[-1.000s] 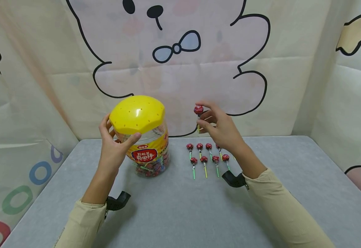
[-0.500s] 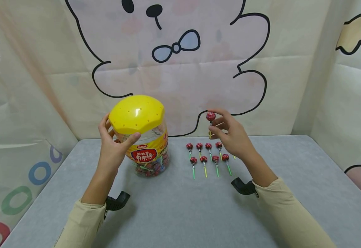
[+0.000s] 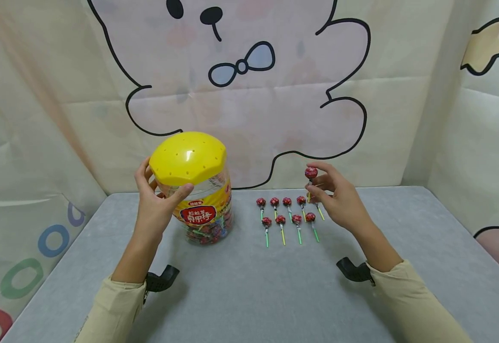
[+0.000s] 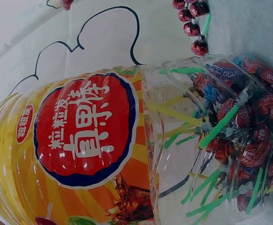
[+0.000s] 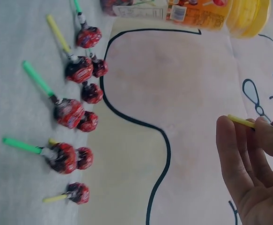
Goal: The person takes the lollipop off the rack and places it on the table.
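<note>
A clear plastic candy jar (image 3: pixel 199 214) with a yellow lid (image 3: pixel 188 159) stands on the table, partly filled with lollipops. My left hand (image 3: pixel 154 207) holds it near the top, thumb on the near side and fingers behind. In the left wrist view, lollipops (image 4: pixel 235 115) lie mixed in the bottom of the jar (image 4: pixel 141 93). Over the right end of the laid-out rows, my right hand (image 3: pixel 337 197) pinches a lollipop (image 3: pixel 311 172) upright in the air, with its red wrapped head up. Its yellow stick (image 5: pixel 241 120) shows between the fingertips in the right wrist view.
Several red-wrapped lollipops (image 3: pixel 297 219) with green and yellow sticks lie in two rows on the grey table (image 3: pixel 249 290), right of the jar. A printed cloth backdrop (image 3: pixel 249 119) rises behind the table. Black wrist-worn pieces (image 3: pixel 162 278) are on both forearms.
My right hand has carried the lollipop right and down, from above the middle of the rows toward their right end. My left hand and the jar stay in place.
</note>
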The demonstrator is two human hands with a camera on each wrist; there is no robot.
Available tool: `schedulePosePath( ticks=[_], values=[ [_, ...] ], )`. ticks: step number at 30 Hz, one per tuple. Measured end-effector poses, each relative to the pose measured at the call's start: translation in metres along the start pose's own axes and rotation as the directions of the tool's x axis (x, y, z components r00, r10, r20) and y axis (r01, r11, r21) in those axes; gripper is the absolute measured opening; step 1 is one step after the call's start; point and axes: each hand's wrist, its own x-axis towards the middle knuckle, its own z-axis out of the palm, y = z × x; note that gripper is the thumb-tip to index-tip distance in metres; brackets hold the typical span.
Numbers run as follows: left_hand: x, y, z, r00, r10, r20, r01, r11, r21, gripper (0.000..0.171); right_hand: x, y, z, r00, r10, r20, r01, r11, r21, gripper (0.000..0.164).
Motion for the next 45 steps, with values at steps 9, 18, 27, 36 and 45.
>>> schedulePosePath(
  ticks=[9, 18, 27, 36, 45],
  values=[
    [0.001, -0.003, 0.001, 1.0, 0.0, 0.008, 0.0, 1.0, 0.003, 0.099, -0.007, 0.017, -0.009, 0.998, 0.033, 0.048, -0.035, 0.999, 0.04, 0.055],
    [0.002, -0.001, -0.001, 1.0, -0.012, 0.004, 0.012, 1.0, 0.002, 0.101, -0.005, 0.026, -0.017, 0.968, 0.174, 0.18, -0.182, 0.983, 0.028, 0.054],
    [0.001, 0.0, -0.001, 1.0, 0.003, 0.009, -0.003, 1.0, 0.009, 0.098, -0.007, 0.045, -0.022, 0.916, 0.286, 0.282, -0.284, 0.958, -0.048, 0.055],
    [0.003, -0.001, -0.003, 1.0, 0.009, -0.009, -0.009, 1.0, 0.017, 0.097, -0.005, 0.062, -0.023, 0.885, 0.326, 0.331, -0.294, 0.945, -0.145, 0.051],
    [0.009, -0.014, -0.006, 0.996, 0.085, 0.0, -0.085, 0.996, 0.028, 0.1, -0.006, 0.073, -0.021, 0.835, 0.389, 0.39, -0.294, 0.913, -0.282, 0.052]
  ],
)
